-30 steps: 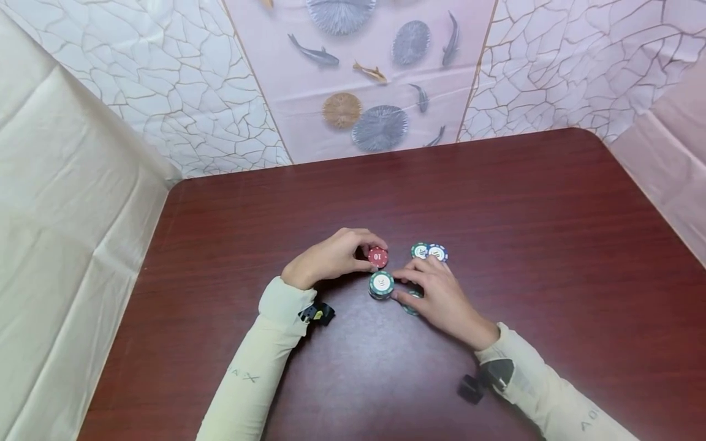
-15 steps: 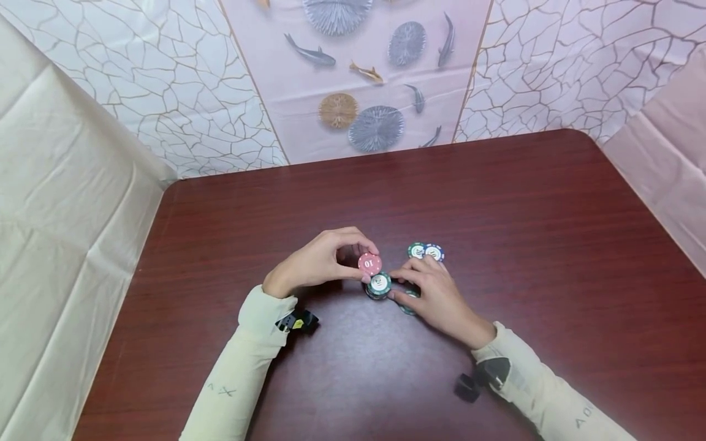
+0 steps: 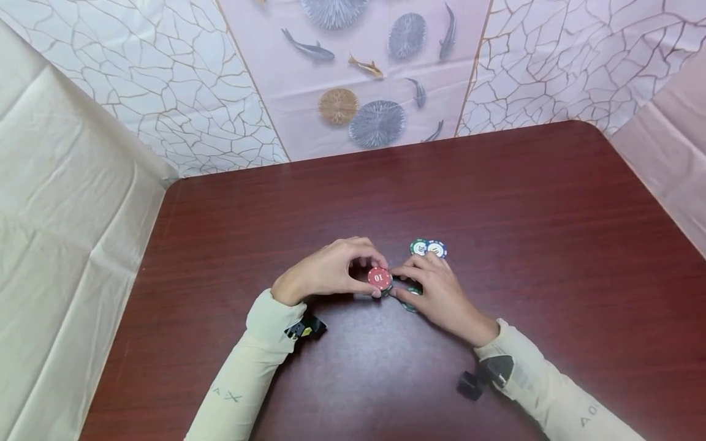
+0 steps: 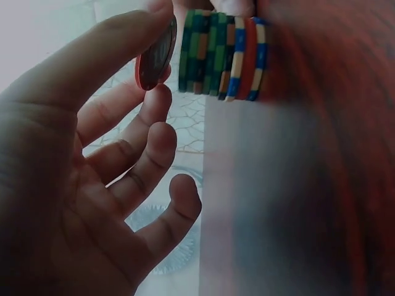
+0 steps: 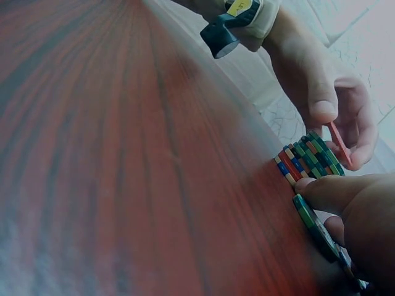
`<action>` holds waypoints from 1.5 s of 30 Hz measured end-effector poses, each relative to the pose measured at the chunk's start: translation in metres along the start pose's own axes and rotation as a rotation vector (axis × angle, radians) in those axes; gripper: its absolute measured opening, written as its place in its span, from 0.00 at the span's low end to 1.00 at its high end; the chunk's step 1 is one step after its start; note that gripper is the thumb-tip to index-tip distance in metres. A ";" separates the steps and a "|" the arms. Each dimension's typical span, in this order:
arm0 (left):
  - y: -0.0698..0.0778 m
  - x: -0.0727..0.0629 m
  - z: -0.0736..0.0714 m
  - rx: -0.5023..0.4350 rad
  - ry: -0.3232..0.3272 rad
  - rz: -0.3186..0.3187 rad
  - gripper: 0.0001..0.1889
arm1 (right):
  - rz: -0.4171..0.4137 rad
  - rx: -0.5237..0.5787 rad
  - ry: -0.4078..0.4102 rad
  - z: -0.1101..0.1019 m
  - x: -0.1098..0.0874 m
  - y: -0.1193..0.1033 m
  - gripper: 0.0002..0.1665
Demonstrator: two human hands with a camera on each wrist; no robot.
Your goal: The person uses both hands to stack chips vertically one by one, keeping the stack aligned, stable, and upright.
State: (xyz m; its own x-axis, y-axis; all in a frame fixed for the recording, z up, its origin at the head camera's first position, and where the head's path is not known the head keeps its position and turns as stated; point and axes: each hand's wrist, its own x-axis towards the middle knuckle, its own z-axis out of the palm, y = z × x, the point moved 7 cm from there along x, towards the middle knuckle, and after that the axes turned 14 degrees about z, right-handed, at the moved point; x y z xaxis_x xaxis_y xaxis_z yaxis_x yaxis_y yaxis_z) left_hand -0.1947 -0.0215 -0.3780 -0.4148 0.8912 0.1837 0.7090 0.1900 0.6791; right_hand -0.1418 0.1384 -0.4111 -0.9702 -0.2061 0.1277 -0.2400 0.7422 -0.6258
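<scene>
My left hand (image 3: 331, 269) pinches a red poker chip (image 3: 379, 278) marked 10 between thumb and fingertips. In the left wrist view this chip (image 4: 155, 58) is tilted and apart from the top of a stack of poker chips (image 4: 213, 55). Green chips make up the stack's upper part, with blue-and-cream and red ones lower down. From the head view the red chip hides most of the stack. My right hand (image 3: 438, 291) holds the stack at its right side, thumb and finger at its edge; the thumb (image 5: 318, 188) sits low by the table in the right wrist view.
A green chip (image 3: 410, 304) lies partly under my right hand. Beyond that hand, another green chip (image 3: 417, 246) and a blue chip (image 3: 437, 248) lie side by side on the dark red-brown table (image 3: 496, 202). Patterned cloth (image 3: 375, 73) hangs behind the table.
My left hand first drew the red chip left and toward me, then moved it right, over the green-topped stack. The right hand stays at the stack's side.
</scene>
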 end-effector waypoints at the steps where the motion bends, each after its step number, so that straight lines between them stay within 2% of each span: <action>1: 0.000 0.000 0.001 0.005 -0.002 -0.003 0.20 | -0.001 -0.001 -0.001 0.000 0.000 -0.001 0.19; 7: -0.001 -0.001 0.003 0.030 0.002 -0.022 0.20 | -0.007 -0.006 -0.013 0.001 0.001 -0.002 0.19; 22: -0.001 0.005 0.008 0.029 -0.007 -0.024 0.19 | -0.005 -0.004 0.018 -0.003 -0.001 -0.001 0.18; 27: 0.001 0.003 0.006 0.027 -0.015 -0.031 0.24 | -0.003 -0.005 0.009 -0.003 0.000 -0.001 0.19; 33: 0.004 -0.015 -0.001 0.011 0.052 -0.088 0.33 | -0.008 -0.017 -0.005 0.000 0.000 -0.003 0.19; 37: 0.004 -0.026 0.001 0.030 0.102 -0.140 0.37 | -0.015 -0.017 -0.003 0.002 0.000 -0.005 0.20; 40: 0.002 -0.029 0.008 0.040 0.119 -0.180 0.39 | -0.016 -0.016 0.002 0.002 0.000 -0.005 0.20; 45: 0.003 -0.026 0.021 0.072 0.133 -0.235 0.36 | -0.005 -0.020 0.007 -0.001 -0.002 -0.003 0.19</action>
State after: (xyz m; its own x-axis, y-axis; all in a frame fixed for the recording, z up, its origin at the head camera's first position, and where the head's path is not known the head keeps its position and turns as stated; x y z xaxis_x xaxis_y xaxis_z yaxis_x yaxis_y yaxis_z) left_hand -0.1700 -0.0351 -0.3960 -0.6402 0.7584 0.1222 0.6215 0.4179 0.6627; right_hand -0.1395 0.1370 -0.4081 -0.9691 -0.2059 0.1361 -0.2457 0.7537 -0.6095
